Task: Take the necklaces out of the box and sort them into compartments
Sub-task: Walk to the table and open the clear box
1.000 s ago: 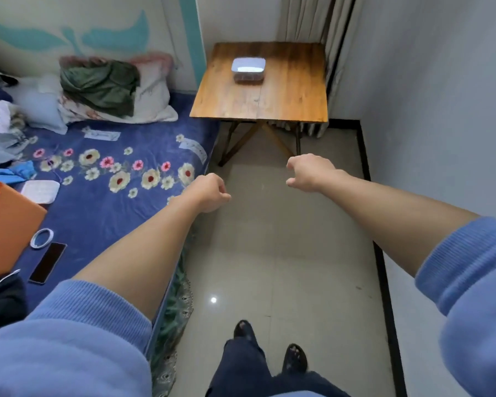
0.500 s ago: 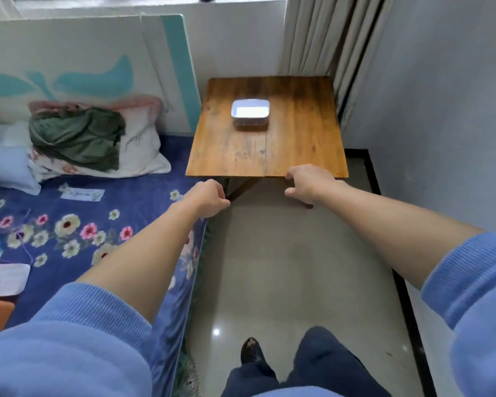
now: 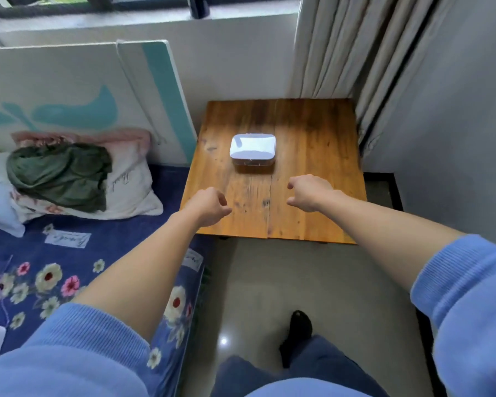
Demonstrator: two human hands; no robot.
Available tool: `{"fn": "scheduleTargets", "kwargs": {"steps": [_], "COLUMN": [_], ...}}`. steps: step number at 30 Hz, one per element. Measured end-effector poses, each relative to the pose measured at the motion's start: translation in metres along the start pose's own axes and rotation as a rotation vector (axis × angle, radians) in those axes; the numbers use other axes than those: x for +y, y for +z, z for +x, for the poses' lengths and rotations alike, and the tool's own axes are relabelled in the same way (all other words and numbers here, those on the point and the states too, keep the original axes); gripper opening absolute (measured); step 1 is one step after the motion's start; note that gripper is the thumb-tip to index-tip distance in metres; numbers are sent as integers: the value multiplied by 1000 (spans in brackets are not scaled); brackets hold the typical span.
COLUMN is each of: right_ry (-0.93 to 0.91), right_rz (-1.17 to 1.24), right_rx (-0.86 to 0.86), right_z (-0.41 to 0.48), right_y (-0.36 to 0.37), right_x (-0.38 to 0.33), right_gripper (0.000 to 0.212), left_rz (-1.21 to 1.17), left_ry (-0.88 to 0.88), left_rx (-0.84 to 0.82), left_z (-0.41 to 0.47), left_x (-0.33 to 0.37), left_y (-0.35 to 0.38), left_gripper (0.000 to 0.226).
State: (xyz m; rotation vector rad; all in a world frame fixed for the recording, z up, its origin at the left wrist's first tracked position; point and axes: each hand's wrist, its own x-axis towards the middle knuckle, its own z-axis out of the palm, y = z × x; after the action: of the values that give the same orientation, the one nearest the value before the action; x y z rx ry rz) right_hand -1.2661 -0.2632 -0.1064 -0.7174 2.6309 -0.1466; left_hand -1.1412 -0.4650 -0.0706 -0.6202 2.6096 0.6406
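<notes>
A small clear plastic box (image 3: 253,149) with its lid closed sits near the middle of a wooden table (image 3: 312,167). Its contents are hidden by glare on the lid. My left hand (image 3: 209,206) hovers over the table's front left part, fingers loosely curled, holding nothing. My right hand (image 3: 308,193) hovers over the front middle, a little below and right of the box, fingers curled apart, also holding nothing. Neither hand touches the box.
A bed with a blue flowered sheet (image 3: 69,267) borders the table on the left, with pillows and a green cloth (image 3: 60,176) at its head. Curtains (image 3: 341,47) and a grey wall (image 3: 455,124) close in the right side. Tiled floor (image 3: 298,282) lies before the table.
I have walked toward the table. The box and table now sit much closer, and both hands have come over the table's front part, fingers loosening from fists.
</notes>
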Motion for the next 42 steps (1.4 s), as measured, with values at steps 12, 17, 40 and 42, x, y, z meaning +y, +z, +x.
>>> {"fn": "scheduleTargets", "kwargs": {"steps": [12,17,40,42], "right_ry": [-23,118,640,585], "right_rz": [2,41,520,422], "right_rx": [-84,-139,-38,-98], "right_z": [163,219,378,375], "right_y": [-4,1,36,29], "right_x": [-18,-15,-5,-10], "right_gripper": [37,36,37,39], "left_rz": [-19,-23,-624,-584], "left_ry": [-58,11,-371,-375], "left_rx": [-57,-105,-234,-219], "left_z": [156,252,423,423], "left_x": [-34,-48,-43,-38], "left_y": [-53,-59,4,4], "left_gripper": [26,25,39,37]}}
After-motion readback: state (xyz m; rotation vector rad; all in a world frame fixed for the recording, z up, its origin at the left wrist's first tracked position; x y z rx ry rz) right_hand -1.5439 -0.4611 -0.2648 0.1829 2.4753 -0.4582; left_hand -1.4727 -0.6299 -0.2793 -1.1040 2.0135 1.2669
